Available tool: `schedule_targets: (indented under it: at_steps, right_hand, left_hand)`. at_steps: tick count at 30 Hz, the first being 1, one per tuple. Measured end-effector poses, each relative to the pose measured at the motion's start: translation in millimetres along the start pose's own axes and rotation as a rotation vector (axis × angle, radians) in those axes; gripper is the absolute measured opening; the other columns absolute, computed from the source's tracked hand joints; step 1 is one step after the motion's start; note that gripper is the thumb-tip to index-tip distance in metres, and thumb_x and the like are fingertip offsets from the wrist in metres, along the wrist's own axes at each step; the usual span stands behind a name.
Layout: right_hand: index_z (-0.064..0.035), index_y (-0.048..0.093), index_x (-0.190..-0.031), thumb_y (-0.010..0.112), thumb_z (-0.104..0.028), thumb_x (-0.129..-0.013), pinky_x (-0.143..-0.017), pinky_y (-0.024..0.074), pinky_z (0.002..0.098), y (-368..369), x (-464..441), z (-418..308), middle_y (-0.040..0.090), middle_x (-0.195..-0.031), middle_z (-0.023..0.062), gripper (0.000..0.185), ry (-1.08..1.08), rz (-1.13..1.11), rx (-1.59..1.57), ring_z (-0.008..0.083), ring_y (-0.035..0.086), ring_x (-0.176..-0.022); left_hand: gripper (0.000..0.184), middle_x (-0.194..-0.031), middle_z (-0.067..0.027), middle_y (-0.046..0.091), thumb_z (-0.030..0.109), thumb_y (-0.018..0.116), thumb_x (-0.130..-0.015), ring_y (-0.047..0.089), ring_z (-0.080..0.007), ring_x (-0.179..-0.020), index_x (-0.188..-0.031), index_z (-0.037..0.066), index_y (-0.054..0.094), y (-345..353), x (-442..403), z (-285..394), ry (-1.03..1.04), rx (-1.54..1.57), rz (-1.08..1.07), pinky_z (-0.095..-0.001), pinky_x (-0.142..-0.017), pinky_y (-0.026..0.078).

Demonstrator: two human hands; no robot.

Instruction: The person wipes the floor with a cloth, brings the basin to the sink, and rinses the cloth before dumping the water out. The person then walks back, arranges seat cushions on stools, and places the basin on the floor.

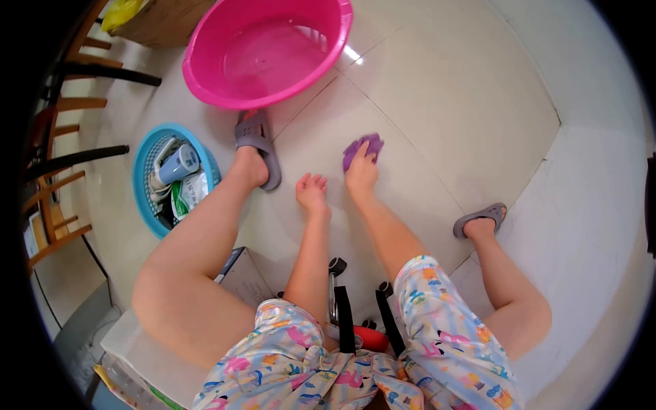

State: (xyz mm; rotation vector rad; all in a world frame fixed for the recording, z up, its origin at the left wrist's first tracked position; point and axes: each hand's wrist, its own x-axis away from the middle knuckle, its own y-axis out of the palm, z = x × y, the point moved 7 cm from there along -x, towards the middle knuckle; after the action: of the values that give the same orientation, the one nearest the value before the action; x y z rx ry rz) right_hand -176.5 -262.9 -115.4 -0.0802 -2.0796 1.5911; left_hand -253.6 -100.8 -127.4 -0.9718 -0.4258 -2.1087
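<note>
A crumpled purple cloth (354, 147) lies against the pale tiled floor (410, 102), pressed there by my right hand (362, 176), whose fingers rest over it. To the left of it, my left hand (313, 195) hangs above the floor with fingers loosely curled and a little apart. Nothing shows in that hand. Beyond both hands stands a large pink basin (198, 75) that holds what looks like clear water.
A blue basket (141, 184) with bottles and packets stands left of my slippered foot (256, 147). Wooden chairs (82, 102) line the far left, a cardboard box (157, 24) the back. A white wall (581, 205) bounds the right; chair casters (336, 266) are below my arms.
</note>
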Motion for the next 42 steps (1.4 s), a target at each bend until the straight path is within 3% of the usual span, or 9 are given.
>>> schedule_targets:
  at_steps: [3,6,13,19,25,28,34,37,42]
  right_hand:
    - [-0.0037,0.029,-0.143,0.058,-0.009,-0.082,-0.086,0.0517,0.0426,-1.3,-35.9,-24.3,0.046,-0.136,0.0229,0.068,-0.436,0.174,0.0,0.0351,0.057,-0.112]
    - [-0.0167,0.042,-0.139,0.052,-0.009,-0.086,-0.086,0.0531,0.0391,-2.1,-38.3,-40.2,0.038,-0.146,0.012,0.054,-0.699,-0.005,0.266,0.0319,0.049,-0.124]
    - [-0.0273,0.056,-0.124,0.052,-0.021,-0.087,-0.097,0.0355,0.0607,-3.9,15.7,-17.2,0.039,-0.144,0.0069,0.038,-1.168,-0.064,0.411,0.0325,0.038,-0.131]
    - [-0.0191,0.05,-0.128,0.051,-0.019,-0.087,-0.097,0.0371,0.0559,-2.6,59.5,43.7,0.039,-0.141,0.0228,0.04,-1.046,0.002,0.501,0.0402,0.04,-0.127]
    - [-0.0104,0.055,-0.112,0.053,-0.016,-0.085,-0.08,0.0473,0.0563,12.5,83.1,103.7,0.049,-0.122,0.0332,0.027,-0.719,0.053,0.576,0.0463,0.056,-0.097]
    - [-0.0117,0.053,-0.116,0.057,-0.014,-0.083,-0.08,0.0503,0.0454,28.9,83.4,139.4,0.049,-0.126,0.0272,0.033,-0.406,-0.409,0.524,0.0395,0.059,-0.099]
    - [-0.0081,0.059,-0.106,0.071,-0.02,-0.072,-0.07,0.0508,0.0384,2.9,82.9,192.8,0.064,-0.094,0.0142,0.037,-0.159,-0.378,0.028,0.0235,0.062,-0.079]
    - [-0.0059,0.06,-0.104,0.075,-0.027,-0.072,-0.07,0.05,0.0351,7.7,63.8,240.7,0.064,-0.085,0.0046,0.042,0.174,-0.174,-0.725,0.0155,0.061,-0.08]
    - [-0.0044,0.059,-0.104,0.077,-0.02,-0.073,-0.072,0.0487,0.0298,-47.9,61.7,235.6,0.064,-0.092,0.0031,0.039,0.5,-0.134,-1.414,0.0133,0.061,-0.081]
  left_hand:
    - [0.028,-0.105,-0.0147,0.063,0.016,0.048,-0.095,0.065,-0.023,-0.085,-0.119,0.004,0.048,0.1,-2.9,2.2,0.001,0.014,0.01,-0.0296,-0.068,0.05]
    - [0.027,-0.105,-0.0142,0.063,0.017,0.048,-0.095,0.065,-0.0228,-0.085,-0.118,0.004,0.049,0.3,-7.1,0.2,0.005,0.031,0.01,-0.03,-0.069,0.05]
    - [0.026,-0.104,-0.0135,0.063,0.019,0.048,-0.096,0.064,-0.0222,-0.084,-0.117,0.005,0.049,-0.3,-2.8,-5.6,-0.017,0.045,-0.001,-0.0308,-0.069,0.05]
    - [0.027,-0.108,-0.0147,0.062,0.018,0.048,-0.096,0.063,-0.0225,-0.088,-0.118,0.004,0.049,5.4,9.9,7.4,-0.038,0.01,-0.017,-0.0316,-0.076,0.05]
    - [0.026,-0.107,-0.0156,0.062,0.016,0.047,-0.096,0.063,-0.023,-0.087,-0.117,0.003,0.049,16.1,27.5,15.6,-0.017,-0.002,-0.082,-0.0318,-0.076,0.05]
    - [0.025,-0.107,-0.0157,0.062,0.016,0.046,-0.096,0.063,-0.0227,-0.086,-0.117,0.003,0.049,20.3,36.1,12.3,-0.012,-0.016,-0.109,-0.032,-0.074,0.05]
    - [0.025,-0.103,-0.0138,0.062,0.016,0.046,-0.095,0.063,-0.0214,-0.082,-0.117,0.003,0.048,20.3,51.4,4.7,-0.013,-0.074,-0.166,-0.0304,-0.069,0.05]
    - [0.027,-0.108,-0.014,0.062,0.02,0.045,-0.097,0.065,-0.0235,-0.086,-0.119,0.004,0.047,22.5,59.0,-1.8,-0.026,-0.13,-0.23,-0.0318,-0.072,0.051]
    - [0.028,-0.105,-0.0132,0.061,0.016,0.046,-0.094,0.064,-0.0218,-0.082,-0.119,0.004,0.047,33.8,77.4,-17.0,-0.101,-0.235,-0.297,-0.0299,-0.067,0.049]
